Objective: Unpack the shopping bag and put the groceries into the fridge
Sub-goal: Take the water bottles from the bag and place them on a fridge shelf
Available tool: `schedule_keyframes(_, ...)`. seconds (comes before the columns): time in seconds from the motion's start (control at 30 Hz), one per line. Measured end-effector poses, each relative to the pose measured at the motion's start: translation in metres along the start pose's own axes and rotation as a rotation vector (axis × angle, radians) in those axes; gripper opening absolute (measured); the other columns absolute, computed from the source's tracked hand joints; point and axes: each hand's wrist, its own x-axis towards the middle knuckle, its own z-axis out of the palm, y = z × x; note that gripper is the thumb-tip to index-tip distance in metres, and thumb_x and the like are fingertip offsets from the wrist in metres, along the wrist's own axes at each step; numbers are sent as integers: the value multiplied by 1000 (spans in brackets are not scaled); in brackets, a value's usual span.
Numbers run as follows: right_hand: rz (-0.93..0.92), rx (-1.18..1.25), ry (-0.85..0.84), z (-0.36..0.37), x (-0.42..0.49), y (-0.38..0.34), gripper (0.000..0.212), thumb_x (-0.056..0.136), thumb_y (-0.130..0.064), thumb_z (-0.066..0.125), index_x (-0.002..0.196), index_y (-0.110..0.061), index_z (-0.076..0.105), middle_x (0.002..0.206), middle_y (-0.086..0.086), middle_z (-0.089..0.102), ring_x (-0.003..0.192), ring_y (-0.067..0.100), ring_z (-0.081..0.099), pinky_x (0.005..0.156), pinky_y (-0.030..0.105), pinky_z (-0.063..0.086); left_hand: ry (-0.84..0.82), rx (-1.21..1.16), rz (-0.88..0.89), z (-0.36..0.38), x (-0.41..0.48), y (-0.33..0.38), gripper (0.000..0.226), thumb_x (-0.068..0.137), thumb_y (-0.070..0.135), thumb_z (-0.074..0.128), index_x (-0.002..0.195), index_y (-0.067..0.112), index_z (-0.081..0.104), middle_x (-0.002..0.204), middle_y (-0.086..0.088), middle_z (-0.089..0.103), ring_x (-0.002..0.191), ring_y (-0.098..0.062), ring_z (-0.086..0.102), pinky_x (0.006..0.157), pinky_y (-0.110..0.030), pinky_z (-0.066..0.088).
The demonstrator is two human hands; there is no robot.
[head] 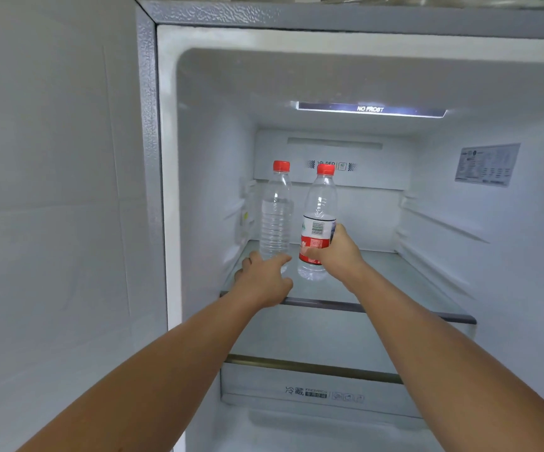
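The fridge stands open in front of me, and its glass shelf (394, 288) carries two clear water bottles with red caps. The unlabelled bottle (276, 210) stands upright at the shelf's left. My left hand (264, 278) wraps around its base. To its right is a bottle with a red and white label (318, 220), held just above or on the glass; which one I cannot tell. My right hand (337, 251) grips it around the label. Both forearms reach in from below.
A white wall (52, 190) runs along the left of the fridge's metal frame (148, 125). Below the shelf sits a drawer with printed text (313, 391). A sticker (487, 164) is on the right inner wall. A lit strip (370, 109) marked NO FROST glows overhead.
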Motion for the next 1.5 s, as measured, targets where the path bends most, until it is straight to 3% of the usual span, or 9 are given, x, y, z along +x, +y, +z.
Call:
schedule_keyframes(0.2, -8, -53, -20, 5, 17, 3, 63, 77, -21, 85, 129, -18, 49, 117, -1, 66, 106, 21, 63, 94, 38, 51, -36, 93, -8, -6, 20, 0, 62, 94, 38, 48, 152, 45, 29, 158, -14, 24, 142, -35, 23, 114, -48, 28)
schedule_keyframes(0.4, 2, -156, 0, 12, 22, 5, 56, 83, -30, 81, 127, -14, 51, 118, 4, 67, 107, 26, 63, 88, 37, 50, -33, 101, -19, -2, 29, -1, 62, 94, 38, 47, 153, 45, 28, 158, -15, 21, 143, -35, 22, 115, -48, 26)
schedule_keyframes(0.6, 2, -242, 14, 5, -6, -5, 38, 94, -32, 66, 124, -11, 58, 119, 7, 68, 100, 23, 62, 82, 33, 47, -12, 27, -14, -2, 13, 2, 58, 95, 39, 47, 152, 36, 36, 158, -14, 25, 144, -34, 21, 113, -47, 31)
schedule_keyframes(0.7, -30, -365, 4, -10, -38, -20, 38, 96, -33, 63, 126, -10, 58, 120, 9, 65, 99, 22, 58, 80, 32, 43, -8, 34, 14, -10, -1, 2, 59, 94, 42, 49, 150, 31, 40, 154, -13, 35, 141, -34, 28, 112, -46, 33)
schedule_keyframes(0.8, -72, -689, -41, -31, -72, -32, 49, 97, -43, 58, 136, -15, 54, 130, 6, 61, 114, 25, 59, 86, 35, 47, -3, 28, 86, -20, -14, 2, 56, 87, 48, 48, 139, 29, 52, 145, -9, 50, 131, -34, 43, 106, -48, 42)
schedule_keyframes(0.93, -100, -951, -65, -55, -117, -40, 50, 96, -51, 53, 140, -24, 53, 130, 2, 63, 113, 22, 60, 90, 37, 51, -10, 57, 193, -27, -40, 3, 58, 87, 51, 51, 141, 28, 51, 143, -4, 54, 128, -29, 49, 103, -50, 46)
schedule_keyframes(1.2, 10, -979, -121, -101, -222, -46, 45, 96, -55, 52, 132, -28, 57, 117, 0, 66, 101, 21, 62, 91, 42, 52, 14, 31, 393, -31, -110, 12, 47, 94, 44, 56, 137, 23, 56, 130, -11, 56, 116, -27, 57, 101, -43, 48)
schedule_keyframes(1.5, 231, -898, -169, -136, -385, -46, 44, 96, -56, 52, 130, -28, 55, 119, -1, 62, 102, 17, 58, 95, 38, 50, -250, 30, 547, -8, -227, 35, 42, 96, 46, 57, 132, 27, 58, 129, -5, 58, 110, -24, 60, 98, -39, 49)
